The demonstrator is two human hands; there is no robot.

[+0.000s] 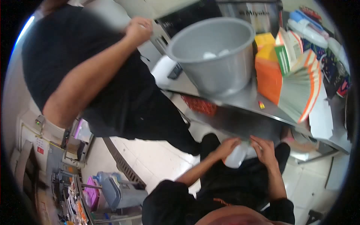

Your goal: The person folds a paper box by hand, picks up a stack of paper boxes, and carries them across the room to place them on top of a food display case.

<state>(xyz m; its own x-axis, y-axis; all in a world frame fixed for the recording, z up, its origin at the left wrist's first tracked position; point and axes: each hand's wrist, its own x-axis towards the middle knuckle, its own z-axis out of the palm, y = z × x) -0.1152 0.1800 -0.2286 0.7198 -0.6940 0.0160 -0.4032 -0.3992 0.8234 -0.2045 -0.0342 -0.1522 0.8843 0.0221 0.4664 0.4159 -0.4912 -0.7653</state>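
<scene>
Above my lap, my left hand [227, 147] is closed around the side of a small, pale plastic bag [236, 156] that looks translucent and filled with something white. My right hand [263, 149] has its thumb and fingers pinched together at the upper right of the bag, by its top. The contents are too blurred to make out. Beyond my hands, a large grey metal pot [210, 71] stands on a steel table [243, 103], with a few white pieces [213, 55] inside it.
Orange and white folded papers [296, 75] fan out at the table's right edge. A red crate [198, 105] sits under the table. At left stands another person in black [97, 75], one hand raised. Grey and purple bins [120, 191] are on the tiled floor.
</scene>
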